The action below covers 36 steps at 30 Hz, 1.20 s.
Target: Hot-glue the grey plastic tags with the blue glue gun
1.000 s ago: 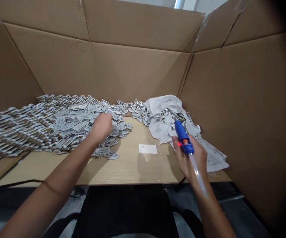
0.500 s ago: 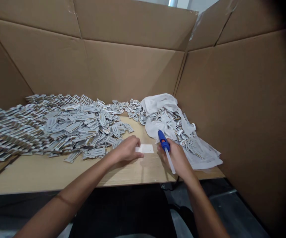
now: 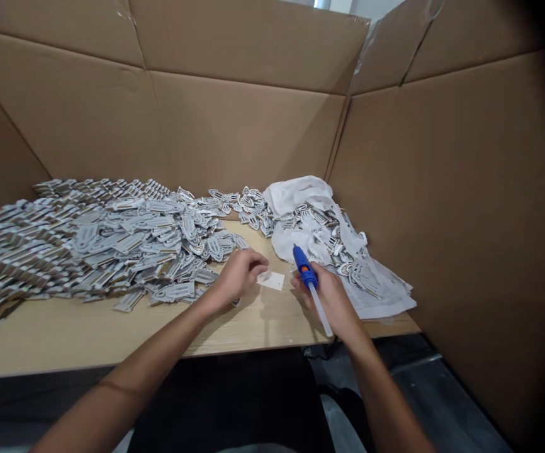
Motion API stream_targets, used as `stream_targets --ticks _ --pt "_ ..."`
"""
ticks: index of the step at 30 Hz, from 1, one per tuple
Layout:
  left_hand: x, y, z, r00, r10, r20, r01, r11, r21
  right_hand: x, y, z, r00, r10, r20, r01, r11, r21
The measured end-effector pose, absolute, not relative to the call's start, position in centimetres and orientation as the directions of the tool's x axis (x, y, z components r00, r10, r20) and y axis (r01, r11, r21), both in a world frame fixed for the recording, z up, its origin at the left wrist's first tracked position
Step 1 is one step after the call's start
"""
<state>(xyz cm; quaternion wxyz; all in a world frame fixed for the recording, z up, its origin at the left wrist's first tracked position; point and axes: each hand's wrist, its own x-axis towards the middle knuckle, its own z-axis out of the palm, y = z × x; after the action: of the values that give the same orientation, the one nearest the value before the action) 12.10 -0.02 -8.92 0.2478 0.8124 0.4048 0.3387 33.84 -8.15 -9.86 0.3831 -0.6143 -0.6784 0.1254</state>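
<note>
Gripping blue glue gun (image 3: pixel 306 272), right hand (image 3: pixel 331 303)

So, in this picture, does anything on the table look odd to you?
Yes: the crumpled white sheet at the right, with grey tags tangled in it, looks messy beside the neat overlapping rows on the left. The small white card also seems creased at one corner.

Count: 2 bare hands (image 3: pixel 237 275), 1 blue plastic hot glue gun (image 3: pixel 304 267), 1 clear cylindrical glue stick (image 3: pixel 320 309), 1 small white rectangular paper card (image 3: pixel 271 280), 1 crumpled white paper sheet (image 3: pixel 301 211), 1 tan wooden tabletop (image 3: pixel 112 333). Flat grey-and-white moulded pieces (image 3: pixel 112 239): 100+ (too overlapped for an exact count).
</note>
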Motion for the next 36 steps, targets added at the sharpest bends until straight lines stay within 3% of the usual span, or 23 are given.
stream_targets --ticks 5,11,13,17,19,22,28,33,36 --pt "14.2 -1.5 -7.9 0.520 0.810 0.271 0.167 -0.407 0.898 32.8 -8.2 -10.2 0.102 0.899 0.425 0.576 0.295 -0.762" --pt "17.0 -1.9 -7.9 0.562 0.775 0.288 -0.007 -0.344 0.939 33.4 -8.3 -9.5 0.253 0.839 0.481 0.523 0.300 -0.798" --pt "18.1 -1.6 -8.1 0.578 0.734 0.356 0.089 -0.490 0.867 34.8 -8.3 -8.9 0.354 0.788 0.503 0.509 0.289 -0.811" --pt "21.7 -0.5 -8.5 0.676 0.550 0.491 0.329 -0.821 0.467 38.6 -8.6 -7.8 0.607 0.576 0.547 0.491 0.269 -0.829" --pt "23.9 0.7 -8.5 0.712 0.536 0.454 0.419 -0.843 0.337 40.3 -8.7 -7.4 0.654 0.504 0.565 0.495 0.280 -0.823" --pt "26.7 3.2 -8.2 0.690 0.605 0.398 0.558 -0.794 0.239 41.4 -8.9 -7.2 0.662 0.484 0.572 0.501 0.283 -0.818" --pt "27.5 7.5 -8.0 0.685 0.628 0.370 0.590 -0.776 0.223 40.0 -9.0 -6.7 0.645 0.521 0.559 0.454 0.328 -0.829" --pt "25.8 6.7 -6.9 0.629 0.632 0.452 0.595 -0.766 0.244 38.8 -9.2 -6.1 0.662 0.542 0.518 0.475 0.231 -0.849" --pt "23.6 4.4 -5.8 0.562 0.649 0.512 0.576 -0.752 0.321 38.1 -9.4 -5.7 0.640 0.572 0.513 0.497 0.202 -0.844"
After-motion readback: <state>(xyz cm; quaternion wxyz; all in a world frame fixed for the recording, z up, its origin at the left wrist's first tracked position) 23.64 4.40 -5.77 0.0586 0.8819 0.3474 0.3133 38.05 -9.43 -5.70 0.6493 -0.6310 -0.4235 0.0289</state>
